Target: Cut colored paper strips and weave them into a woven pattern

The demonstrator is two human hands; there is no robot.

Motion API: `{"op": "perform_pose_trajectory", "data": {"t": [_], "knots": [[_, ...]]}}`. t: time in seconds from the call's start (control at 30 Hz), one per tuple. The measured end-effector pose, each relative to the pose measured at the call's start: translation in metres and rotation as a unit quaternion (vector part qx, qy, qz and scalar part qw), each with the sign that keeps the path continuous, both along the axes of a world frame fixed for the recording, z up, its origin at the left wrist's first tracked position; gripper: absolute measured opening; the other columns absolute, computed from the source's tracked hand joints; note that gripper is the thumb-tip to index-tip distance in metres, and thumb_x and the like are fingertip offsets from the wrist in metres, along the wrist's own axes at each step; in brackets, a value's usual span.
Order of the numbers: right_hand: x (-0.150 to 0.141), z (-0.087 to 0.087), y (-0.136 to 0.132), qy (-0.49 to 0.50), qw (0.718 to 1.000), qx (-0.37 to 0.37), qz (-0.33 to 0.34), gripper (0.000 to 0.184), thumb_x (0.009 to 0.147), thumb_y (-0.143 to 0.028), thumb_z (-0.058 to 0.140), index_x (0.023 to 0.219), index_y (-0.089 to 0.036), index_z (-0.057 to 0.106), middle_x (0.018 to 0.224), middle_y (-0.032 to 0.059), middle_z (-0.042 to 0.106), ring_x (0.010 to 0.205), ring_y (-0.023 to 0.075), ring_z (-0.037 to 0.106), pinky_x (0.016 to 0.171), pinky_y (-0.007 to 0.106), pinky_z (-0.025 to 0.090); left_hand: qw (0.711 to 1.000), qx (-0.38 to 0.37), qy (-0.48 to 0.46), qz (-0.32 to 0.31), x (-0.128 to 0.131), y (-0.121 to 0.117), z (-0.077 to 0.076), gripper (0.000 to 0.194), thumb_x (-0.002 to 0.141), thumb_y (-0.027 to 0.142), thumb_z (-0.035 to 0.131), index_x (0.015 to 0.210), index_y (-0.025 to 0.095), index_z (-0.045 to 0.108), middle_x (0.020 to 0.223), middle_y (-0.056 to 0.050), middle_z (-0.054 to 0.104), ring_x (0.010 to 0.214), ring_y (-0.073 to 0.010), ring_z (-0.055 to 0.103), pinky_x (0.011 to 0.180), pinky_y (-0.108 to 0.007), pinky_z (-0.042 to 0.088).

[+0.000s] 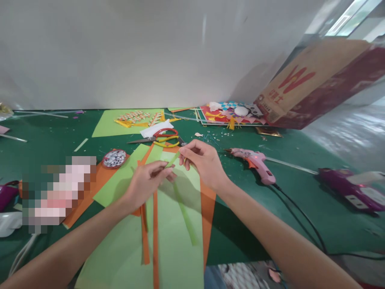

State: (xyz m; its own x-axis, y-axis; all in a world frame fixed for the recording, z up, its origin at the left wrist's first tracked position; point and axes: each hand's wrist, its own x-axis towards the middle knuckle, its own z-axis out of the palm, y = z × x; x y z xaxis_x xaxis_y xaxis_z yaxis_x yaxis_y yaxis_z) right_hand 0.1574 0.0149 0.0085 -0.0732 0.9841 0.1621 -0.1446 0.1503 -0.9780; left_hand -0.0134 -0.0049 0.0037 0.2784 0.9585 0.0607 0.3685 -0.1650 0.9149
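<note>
A narrow light green paper strip [173, 159] runs between my two hands over the sheets. My left hand [152, 176] pinches it from the left. On the right, the fingertips of my right hand [200, 158] are closed on its upper end. Below my fingers a green length [185, 214] hangs or lies slanting over the paper; its join to the held part is hidden. Underneath are light green sheets [177, 265] and orange sheets [209, 208]. Two thin orange strips [155, 241] lie lengthwise on them. Scissors [166, 138] with red and yellow handles rest just beyond my hands.
A pink glue gun [252, 160] lies right, its cord trailing forward, near a purple power strip [351, 184]. A round case of small beads or eyes [114, 159] sits left, beside a blurred-out object [64, 188]. Paper crafts [231, 114] and a tilted paper bag [315, 84] stand behind.
</note>
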Motion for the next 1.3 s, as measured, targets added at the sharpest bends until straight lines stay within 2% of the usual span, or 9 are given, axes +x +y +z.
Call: {"op": "perform_pose_trajectory", "data": {"t": [0.13,0.27,0.4,0.5,0.67,0.83,1.03,1.17,1.3], "knots": [[0.003,-0.002,0.003,0.058,0.998,-0.027,-0.012,0.024,0.067,-0.035,0.074,0.064,-0.017,0.057,0.058,-0.0024,0.059,0.048,0.008,0.053,0.044,0.022,0.039,0.997,-0.058,-0.044,-0.037,0.0,0.0,0.007,0.033,0.087,0.046,0.052,0.083,0.016,0.067,0.075,-0.005,0.074,0.063,-0.0153,0.069,0.055,-0.023,0.049],[0.004,-0.006,0.005,0.127,0.987,-0.099,-0.003,0.03,0.065,-0.043,0.074,0.066,-0.018,0.058,0.061,-0.0033,0.058,0.05,0.0073,0.052,0.043,0.021,0.037,0.994,-0.075,-0.077,-0.023,-0.003,0.003,0.01,0.03,0.087,0.043,0.053,0.08,0.016,0.065,0.069,-0.004,0.073,0.059,-0.0134,0.067,0.055,-0.022,0.048],[-0.003,-0.011,-0.002,0.09,0.983,-0.139,0.077,0.031,0.064,-0.045,0.074,0.072,-0.017,0.061,0.063,-0.003,0.059,0.052,0.0079,0.053,0.044,0.02,0.035,0.994,-0.076,-0.078,-0.012,-0.003,0.004,0.009,0.03,0.087,0.043,0.054,0.079,0.016,0.064,0.069,-0.003,0.073,0.058,-0.0137,0.067,0.055,-0.023,0.048],[-0.01,-0.014,-0.006,0.047,0.984,-0.129,0.114,0.032,0.064,-0.044,0.075,0.064,-0.016,0.06,0.06,-0.003,0.057,0.053,0.0072,0.052,0.046,0.02,0.036,0.994,-0.08,-0.068,-0.03,-0.002,0.003,0.007,0.031,0.088,0.042,0.053,0.075,0.016,0.063,0.069,-0.004,0.073,0.058,-0.0135,0.066,0.053,-0.022,0.046],[-0.006,-0.014,-0.002,0.054,0.986,-0.143,0.063,0.035,0.058,-0.042,0.081,0.056,-0.016,0.058,0.055,-0.0034,0.056,0.049,0.0056,0.047,0.045,0.021,0.034,0.994,-0.088,-0.058,-0.041,-0.003,0.003,0.006,0.028,0.087,0.04,0.052,0.079,0.016,0.064,0.071,-0.004,0.074,0.058,-0.0131,0.066,0.053,-0.022,0.045],[0.014,-0.008,0.009,0.118,0.986,-0.116,0.001,0.034,0.056,-0.04,0.083,0.057,-0.017,0.059,0.057,-0.0024,0.056,0.052,0.0069,0.05,0.043,0.02,0.034,0.994,-0.087,-0.067,-0.027,-0.005,0.005,0.008,0.029,0.086,0.04,0.053,0.077,0.016,0.065,0.07,-0.005,0.074,0.058,-0.0137,0.066,0.052,-0.023,0.045],[0.027,0.001,0.017,0.228,0.961,-0.146,-0.06,0.031,0.063,-0.034,0.082,0.06,-0.018,0.056,0.06,-0.0032,0.054,0.059,0.0076,0.055,0.042,0.016,0.037,0.993,-0.059,-0.104,0.021,-0.006,0.008,0.006,0.027,0.084,0.041,0.059,0.077,0.016,0.069,0.068,-0.004,0.073,0.057,-0.0141,0.065,0.056,-0.025,0.047],[0.028,0.003,0.017,0.246,0.953,-0.176,0.001,0.037,0.063,-0.037,0.083,0.061,-0.018,0.051,0.06,-0.0046,0.05,0.054,0.0055,0.052,0.036,0.014,0.032,0.982,-0.047,-0.172,0.054,-0.009,0.011,0.002,0.024,0.079,0.04,0.067,0.075,0.016,0.07,0.073,-0.005,0.074,0.059,-0.013,0.064,0.059,-0.025,0.047],[0.029,-0.001,0.014,0.183,0.967,-0.143,0.105,0.04,0.064,-0.045,0.081,0.063,-0.019,0.05,0.059,-0.0049,0.047,0.048,0.0051,0.044,0.032,0.015,0.025,0.969,-0.065,-0.228,0.072,-0.01,0.015,-0.001,0.024,0.076,0.04,0.071,0.08,0.016,0.071,0.079,-0.004,0.074,0.06,-0.0117,0.062,0.058,-0.024,0.045]]}}
